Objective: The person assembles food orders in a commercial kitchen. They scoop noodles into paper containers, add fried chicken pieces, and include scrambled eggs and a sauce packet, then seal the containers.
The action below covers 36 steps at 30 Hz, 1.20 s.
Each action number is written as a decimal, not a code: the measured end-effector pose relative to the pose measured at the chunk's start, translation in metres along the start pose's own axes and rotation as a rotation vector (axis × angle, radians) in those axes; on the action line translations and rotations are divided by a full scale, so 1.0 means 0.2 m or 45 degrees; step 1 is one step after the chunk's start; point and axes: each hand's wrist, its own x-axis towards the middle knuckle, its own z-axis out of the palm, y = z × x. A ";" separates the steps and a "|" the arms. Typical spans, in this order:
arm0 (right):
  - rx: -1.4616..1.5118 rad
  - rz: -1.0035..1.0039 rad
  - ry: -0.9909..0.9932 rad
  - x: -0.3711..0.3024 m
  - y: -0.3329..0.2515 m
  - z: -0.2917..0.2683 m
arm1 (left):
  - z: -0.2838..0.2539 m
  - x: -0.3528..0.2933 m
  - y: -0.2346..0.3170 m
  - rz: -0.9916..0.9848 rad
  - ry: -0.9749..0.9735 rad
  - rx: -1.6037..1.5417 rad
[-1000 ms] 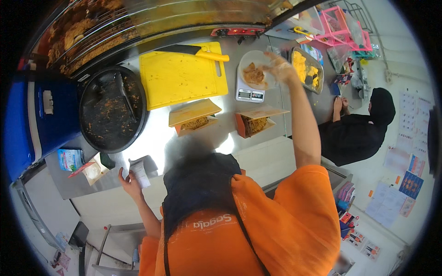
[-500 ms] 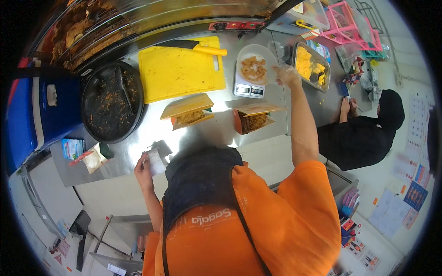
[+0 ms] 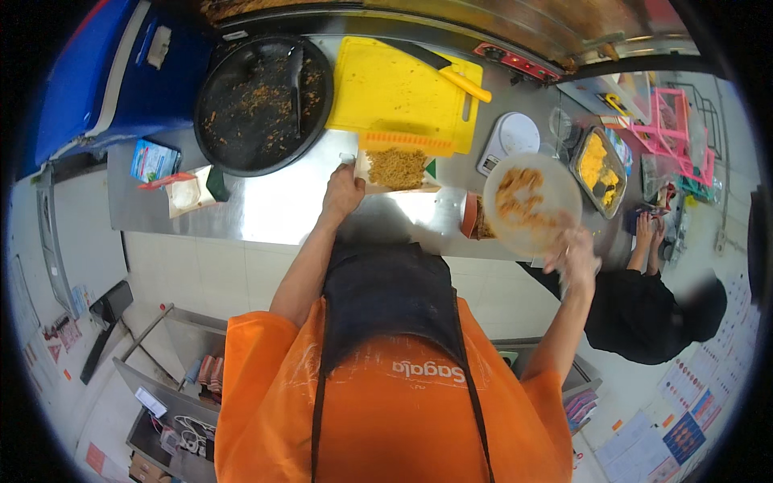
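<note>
My right hand point(image 3: 573, 262), in a clear plastic glove, grips the near rim of a round translucent bowl point(image 3: 555, 189). Brown strips of food point(image 3: 523, 197) lie in the bowl. It is held up and tipped toward me, partly covering a takeaway box point(image 3: 470, 216) with brown food. My left hand point(image 3: 344, 193) is closed beside another takeaway box point(image 3: 396, 143), its lid raised and brown grain-like food point(image 3: 396, 169) inside. Something small and pale shows at the left fingertips, too little to name. A white kitchen scale point(image 3: 517, 133) stands behind the bowl.
A black round pan point(image 3: 250, 121) with a utensil and a yellow cutting board point(image 3: 386, 97) bearing a knife point(image 3: 451, 72) lie along the back. A metal tray point(image 3: 613, 201) of yellow food stands right. An open box point(image 3: 187, 191) sits left. A co-worker in black point(image 3: 644, 318) is at the right.
The bowl has come off the scale, moved toward me and is tipped in my right hand. My left hand, which held a clear sheet, has moved right and forward to the noodle-or-rice box.
</note>
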 end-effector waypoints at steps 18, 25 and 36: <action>-0.664 -0.650 0.333 -0.22 0.03 1.34 | 0.06 -0.18 0.15 -0.032 0.083 -0.184; -0.075 -0.929 0.608 -0.13 0.19 0.95 | 0.09 -0.15 0.07 -0.086 0.027 -0.249; 0.098 0.279 0.342 1.09 0.39 0.05 | -0.32 -0.31 -0.11 -0.057 0.097 -0.877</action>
